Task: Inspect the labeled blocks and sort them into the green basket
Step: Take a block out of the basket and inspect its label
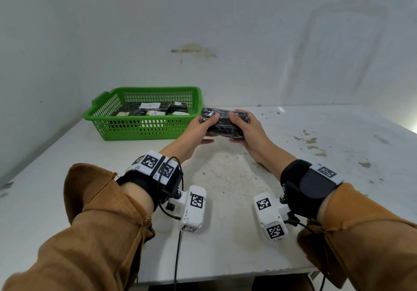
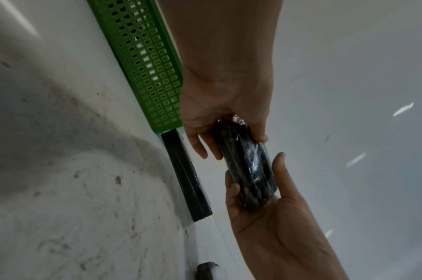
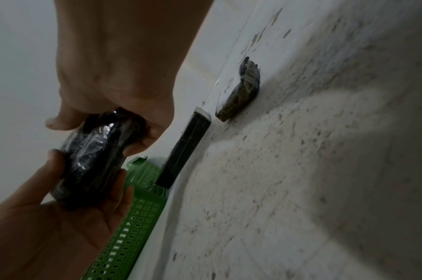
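A black block wrapped in shiny film is held above the table just right of the green basket. My left hand grips its left end, thumb on top and fingers underneath. My right hand grips the right end the same way. No label shows on this block in any view. The basket holds several black blocks with white paper labels, some marked "A".
Behind the hands, a flat black block lies on the white table beside the basket. A second dark wrapped block lies further right. The wall stands close behind.
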`<state>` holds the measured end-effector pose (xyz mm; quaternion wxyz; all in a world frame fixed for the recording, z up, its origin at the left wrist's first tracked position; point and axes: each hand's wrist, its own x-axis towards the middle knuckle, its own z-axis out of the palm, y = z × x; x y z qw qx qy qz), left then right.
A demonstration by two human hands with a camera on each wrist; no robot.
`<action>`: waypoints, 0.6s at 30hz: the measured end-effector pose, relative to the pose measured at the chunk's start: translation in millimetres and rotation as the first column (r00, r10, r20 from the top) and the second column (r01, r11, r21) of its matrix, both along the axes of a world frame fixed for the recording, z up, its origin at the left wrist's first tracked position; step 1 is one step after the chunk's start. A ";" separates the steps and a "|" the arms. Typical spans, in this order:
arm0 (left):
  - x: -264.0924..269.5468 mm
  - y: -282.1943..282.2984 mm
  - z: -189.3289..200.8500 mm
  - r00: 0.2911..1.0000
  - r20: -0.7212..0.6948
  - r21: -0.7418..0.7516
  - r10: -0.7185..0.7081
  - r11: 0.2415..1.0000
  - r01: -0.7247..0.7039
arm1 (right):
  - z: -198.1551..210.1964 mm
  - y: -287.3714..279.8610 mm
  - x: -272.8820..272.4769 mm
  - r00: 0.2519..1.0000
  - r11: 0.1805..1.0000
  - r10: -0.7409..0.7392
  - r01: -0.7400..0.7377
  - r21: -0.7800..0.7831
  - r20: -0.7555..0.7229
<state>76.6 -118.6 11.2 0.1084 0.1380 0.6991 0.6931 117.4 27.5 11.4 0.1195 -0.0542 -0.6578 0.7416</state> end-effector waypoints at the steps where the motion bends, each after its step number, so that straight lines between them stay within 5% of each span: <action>1: -0.5 0.1 -0.1 1.000 0.010 -0.001 0.002 1.000 -0.002 | -1.5 0.3 -0.3 1.000 1.000 0.003 -0.003 -0.008 -0.003; 7: -0.3 2.0 -1.7 0.998 0.055 0.026 0.029 0.999 -0.031 | -0.7 6.3 -1.8 1.000 0.997 -0.012 0.012 0.076 -0.001; 18: 0.1 -1.7 -4.4 0.997 0.081 0.121 0.017 0.992 -0.027 | -1.3 -0.6 -0.4 0.997 0.997 -0.014 0.009 -0.070 -0.075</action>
